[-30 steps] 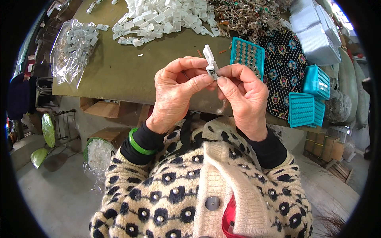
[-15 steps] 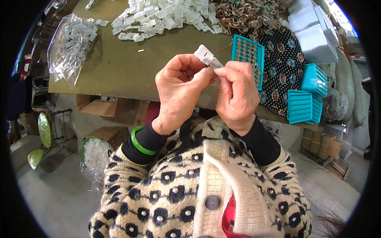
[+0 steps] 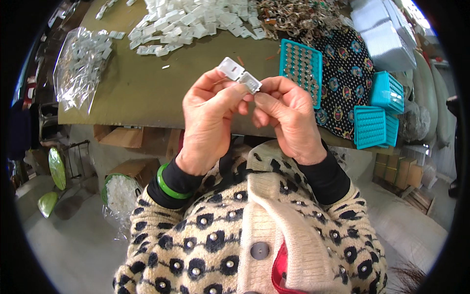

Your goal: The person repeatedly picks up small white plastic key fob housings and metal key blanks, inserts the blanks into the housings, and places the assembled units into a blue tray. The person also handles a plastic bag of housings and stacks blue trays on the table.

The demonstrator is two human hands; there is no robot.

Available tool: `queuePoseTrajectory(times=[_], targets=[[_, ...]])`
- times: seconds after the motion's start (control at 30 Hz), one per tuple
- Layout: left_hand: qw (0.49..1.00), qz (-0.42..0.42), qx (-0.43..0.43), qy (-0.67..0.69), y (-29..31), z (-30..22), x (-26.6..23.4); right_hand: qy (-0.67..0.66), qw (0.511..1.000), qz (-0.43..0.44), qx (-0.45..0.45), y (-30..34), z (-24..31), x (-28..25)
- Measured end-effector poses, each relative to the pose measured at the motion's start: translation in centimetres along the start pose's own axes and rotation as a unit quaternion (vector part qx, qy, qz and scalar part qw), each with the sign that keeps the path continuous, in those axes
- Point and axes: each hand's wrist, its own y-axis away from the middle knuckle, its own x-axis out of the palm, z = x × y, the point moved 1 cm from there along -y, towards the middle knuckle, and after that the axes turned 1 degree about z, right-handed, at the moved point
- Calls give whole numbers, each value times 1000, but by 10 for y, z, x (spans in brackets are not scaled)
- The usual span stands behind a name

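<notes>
Between my hands is a small white hinged plastic case (image 3: 251, 83), its lid folded open and a slot showing in the lid. My left hand (image 3: 209, 117) pinches it with thumb and fingers from the left and below. The closed thumb and forefinger of my right hand (image 3: 293, 115) are at the right edge of the case's lower half. Whether a small part sits between those fingertips is hidden. Just beyond my right hand lies a turquoise tray (image 3: 318, 63) holding rows of round silvery pieces.
A heap of white plastic cases (image 3: 196, 22) covers the table's far side, beside a tangle of thin strips and wires (image 3: 298, 17). At left lies a clear bag (image 3: 78, 68) of white parts. Stacked turquoise trays (image 3: 369, 128) stand at right on patterned dark cloth (image 3: 346, 73).
The case has moved slightly left and down, and its opened inside now faces up more. My right fingers have shifted from near its middle to its right edge.
</notes>
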Motion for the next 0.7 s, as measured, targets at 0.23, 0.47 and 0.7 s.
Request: queuePoseTrajectory(times=[0.23,0.47,0.7], targets=[[985,-35,136,-102,0,11,6,313,931,-33,-185,6,1,-6],[808,-17,424,-409,-6,19,12,480,719,-62,-498,-8,-5,-10],[999,-17,17,-27,-5,11,9,477,760,-87,-433,-5,-15,-11]])
